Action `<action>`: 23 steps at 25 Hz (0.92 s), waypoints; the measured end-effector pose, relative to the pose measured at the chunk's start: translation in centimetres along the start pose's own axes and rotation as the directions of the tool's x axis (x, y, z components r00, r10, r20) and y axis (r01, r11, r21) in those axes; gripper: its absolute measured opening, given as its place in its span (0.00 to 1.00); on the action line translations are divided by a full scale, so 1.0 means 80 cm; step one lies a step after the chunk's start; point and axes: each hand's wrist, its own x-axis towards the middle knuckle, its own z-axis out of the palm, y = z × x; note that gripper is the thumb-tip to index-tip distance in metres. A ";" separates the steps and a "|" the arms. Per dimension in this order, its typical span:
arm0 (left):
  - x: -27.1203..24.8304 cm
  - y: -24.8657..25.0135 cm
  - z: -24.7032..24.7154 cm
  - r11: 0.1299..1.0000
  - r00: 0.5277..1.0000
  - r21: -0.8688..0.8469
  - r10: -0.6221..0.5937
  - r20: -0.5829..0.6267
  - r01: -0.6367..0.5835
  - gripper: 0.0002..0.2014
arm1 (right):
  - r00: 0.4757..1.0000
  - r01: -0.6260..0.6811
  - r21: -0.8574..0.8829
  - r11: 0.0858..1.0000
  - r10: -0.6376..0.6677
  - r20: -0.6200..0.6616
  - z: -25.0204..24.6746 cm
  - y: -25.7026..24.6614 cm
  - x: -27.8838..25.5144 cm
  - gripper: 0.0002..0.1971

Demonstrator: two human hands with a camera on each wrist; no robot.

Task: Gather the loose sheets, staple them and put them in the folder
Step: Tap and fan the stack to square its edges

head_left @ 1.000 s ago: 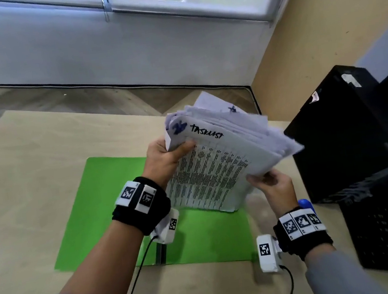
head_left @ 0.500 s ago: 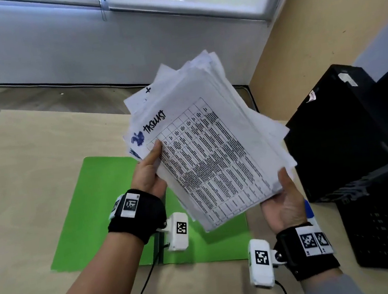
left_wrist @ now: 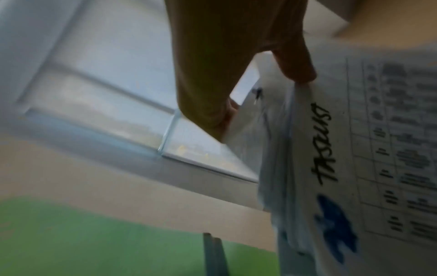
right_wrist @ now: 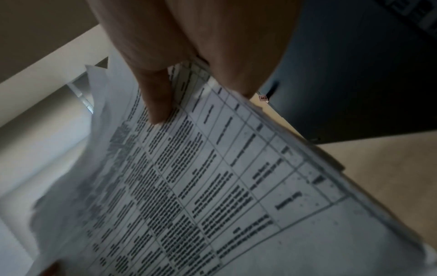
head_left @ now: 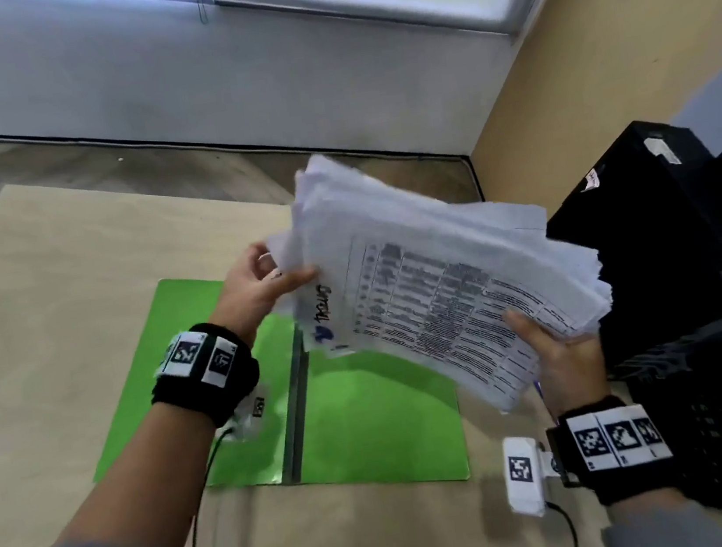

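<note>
- The left hand [head_left: 260, 286] pinches the top-left corner of the thick, ragged stack of white printed sheets [head_left: 444, 290], thumb on the table-printed top page beside the handwritten heading, fingers behind.
- The right hand [head_left: 558, 353] makes the second grip at the opposite lower edge, thumb pressed onto the printed face, the other fingers curled under the stack, mostly out of sight.
- The sheets are held tilted in the air above the open bright-green card folder [head_left: 371, 432], which lies flat on the pale wooden worktop [head_left: 34, 316]; the stack overhangs the folder's right half.
- Judged from this, gathering is nearly done but the edges are not squared: pages fan out unevenly on the side away from the folder.
- Risk: with only two corner pinches on so loose a pile, inner pages could slide out and drop, or a staple could miss the stepped-back ones.
- A black box-like case [head_left: 663, 210] stands just right of the folder; a swinging stack could brush it.
- No stapler can be made out. Both wrist views are blurred, the print is unreadable, and the stack hides part of the folder.
</note>
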 end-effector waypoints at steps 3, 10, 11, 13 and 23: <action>-0.005 0.002 0.006 0.959 0.993 0.260 0.095 0.072 -0.111 0.25 | 0.996 0.015 -0.057 0.998 -0.009 0.093 -0.005 0.005 0.002 0.18; -0.015 -0.034 0.023 0.998 0.999 0.038 0.050 0.018 -0.051 0.26 | 0.994 -0.088 -0.031 0.996 0.089 0.057 -0.019 0.043 0.006 0.14; -0.016 -0.039 0.026 0.999 0.999 0.030 0.029 0.035 -0.030 0.26 | 0.990 -0.118 -0.066 0.991 0.122 0.067 -0.018 0.049 0.006 0.13; -0.017 -0.050 0.031 0.999 0.998 0.034 0.011 0.058 -0.013 0.26 | 0.987 -0.139 -0.112 0.984 0.147 0.071 -0.018 0.056 0.007 0.15; -0.006 -0.034 0.038 0.975 0.986 0.156 0.164 -0.041 -0.156 0.19 | 0.983 -0.078 -0.134 0.988 0.099 0.155 -0.054 0.061 0.018 0.16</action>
